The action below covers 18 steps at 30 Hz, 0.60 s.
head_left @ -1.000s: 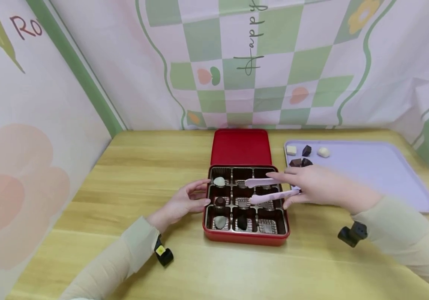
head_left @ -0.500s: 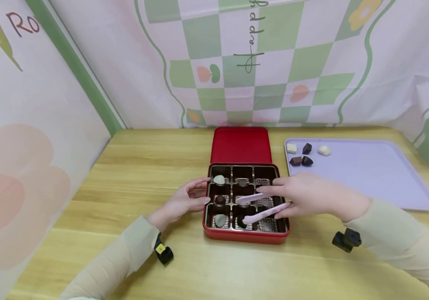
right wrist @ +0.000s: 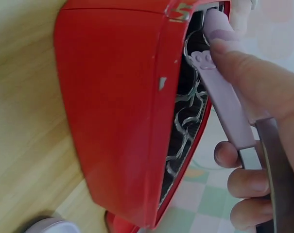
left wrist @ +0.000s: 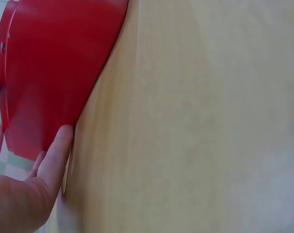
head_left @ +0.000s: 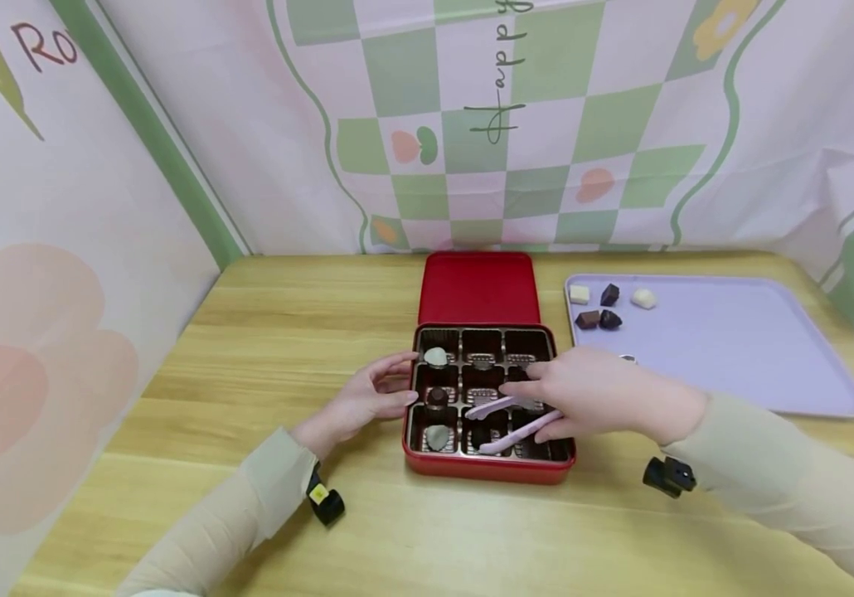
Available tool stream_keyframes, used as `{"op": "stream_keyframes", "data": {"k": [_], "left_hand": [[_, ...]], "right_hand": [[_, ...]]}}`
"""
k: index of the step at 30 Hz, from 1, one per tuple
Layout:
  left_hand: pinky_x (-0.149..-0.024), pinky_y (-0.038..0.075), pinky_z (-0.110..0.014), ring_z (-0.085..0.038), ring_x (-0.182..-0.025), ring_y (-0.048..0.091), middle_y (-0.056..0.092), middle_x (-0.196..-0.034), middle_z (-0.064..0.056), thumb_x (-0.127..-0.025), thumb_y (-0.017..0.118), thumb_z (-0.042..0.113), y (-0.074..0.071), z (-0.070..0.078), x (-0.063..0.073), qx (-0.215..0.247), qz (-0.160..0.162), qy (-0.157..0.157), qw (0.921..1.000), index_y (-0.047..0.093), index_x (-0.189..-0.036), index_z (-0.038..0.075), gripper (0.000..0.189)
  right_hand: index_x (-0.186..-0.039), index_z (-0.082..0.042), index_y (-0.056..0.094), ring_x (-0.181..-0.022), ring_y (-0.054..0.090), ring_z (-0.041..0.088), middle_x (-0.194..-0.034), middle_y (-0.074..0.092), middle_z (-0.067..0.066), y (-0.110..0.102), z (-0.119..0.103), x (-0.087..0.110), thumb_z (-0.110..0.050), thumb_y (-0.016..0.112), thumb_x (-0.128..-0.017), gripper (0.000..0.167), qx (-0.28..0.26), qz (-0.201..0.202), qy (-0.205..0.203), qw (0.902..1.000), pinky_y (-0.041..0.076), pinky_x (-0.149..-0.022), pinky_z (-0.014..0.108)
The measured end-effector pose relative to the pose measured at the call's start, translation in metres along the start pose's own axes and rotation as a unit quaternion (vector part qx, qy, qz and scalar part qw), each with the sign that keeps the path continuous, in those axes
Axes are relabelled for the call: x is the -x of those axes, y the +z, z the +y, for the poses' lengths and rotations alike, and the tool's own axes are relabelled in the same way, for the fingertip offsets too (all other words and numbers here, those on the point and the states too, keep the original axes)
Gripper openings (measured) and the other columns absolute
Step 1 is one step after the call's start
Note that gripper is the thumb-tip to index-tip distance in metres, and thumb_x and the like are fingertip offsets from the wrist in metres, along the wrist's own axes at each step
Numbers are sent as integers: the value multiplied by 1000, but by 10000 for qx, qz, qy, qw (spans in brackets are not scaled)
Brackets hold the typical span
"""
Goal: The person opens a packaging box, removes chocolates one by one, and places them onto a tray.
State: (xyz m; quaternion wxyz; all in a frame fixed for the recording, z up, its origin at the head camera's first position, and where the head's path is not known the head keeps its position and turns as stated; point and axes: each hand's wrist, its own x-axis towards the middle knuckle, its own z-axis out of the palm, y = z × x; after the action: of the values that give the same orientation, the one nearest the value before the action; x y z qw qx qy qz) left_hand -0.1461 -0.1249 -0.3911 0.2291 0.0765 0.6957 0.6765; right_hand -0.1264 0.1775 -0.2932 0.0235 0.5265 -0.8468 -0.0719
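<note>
A red tin box [head_left: 490, 471] with a divided insert stands at the middle of the table. Its left column holds a white chocolate [head_left: 436, 356] at the back, a dark chocolate [head_left: 438, 398] in the middle and a pale chocolate [head_left: 438, 437] in front. My left hand [head_left: 371, 398] rests thumb and fingers against the box's left side. My right hand [head_left: 599, 394] grips lilac tongs [right wrist: 224, 104]. The tongs' arms are spread, their tips over the front middle compartment, where a dark piece is partly hidden. My right hand covers part of the right column.
Behind the box lies its red lid [head_left: 479, 288]. To the right is a lilac tray [head_left: 755, 348] bearing several chocolates, among them a white square [head_left: 579, 294], a round white one [head_left: 643, 298] and a brown block [head_left: 588, 320]. A printed cloth [head_left: 472, 199] hangs behind the table.
My right hand has brought the tongs from the back and middle rows toward the front middle compartment, nearer to me and slightly left. My left hand has stayed at the box's side.
</note>
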Motion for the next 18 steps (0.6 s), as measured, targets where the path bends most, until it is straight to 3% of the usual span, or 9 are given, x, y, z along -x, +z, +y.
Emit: {"op": "stream_keyframes", "data": {"k": [8,18], "left_hand": [[-90,55,-39,-32,-122,46,38,-141,-22,-86,61,-2,1,2,0,10,-15,12,10000,37,-145,11,65],[-89,56,-39,-32,-122,46,38,-140,-22,-86,61,-2,0,0,-1,25,-11,0,10000,37,-145,11,65]], "right_hand": [[-117,-20,66,-48,42,9,-69,54,-6,-2,-10,-15,-48,75,-74,52,611,-213,-45,9979,44,-42,27],[-112,-23,68,-48,46,13,-79,61,1,3,-16,-24,-44,75,-73,45,793,-272,-5,9965,48,-45,30]]}}
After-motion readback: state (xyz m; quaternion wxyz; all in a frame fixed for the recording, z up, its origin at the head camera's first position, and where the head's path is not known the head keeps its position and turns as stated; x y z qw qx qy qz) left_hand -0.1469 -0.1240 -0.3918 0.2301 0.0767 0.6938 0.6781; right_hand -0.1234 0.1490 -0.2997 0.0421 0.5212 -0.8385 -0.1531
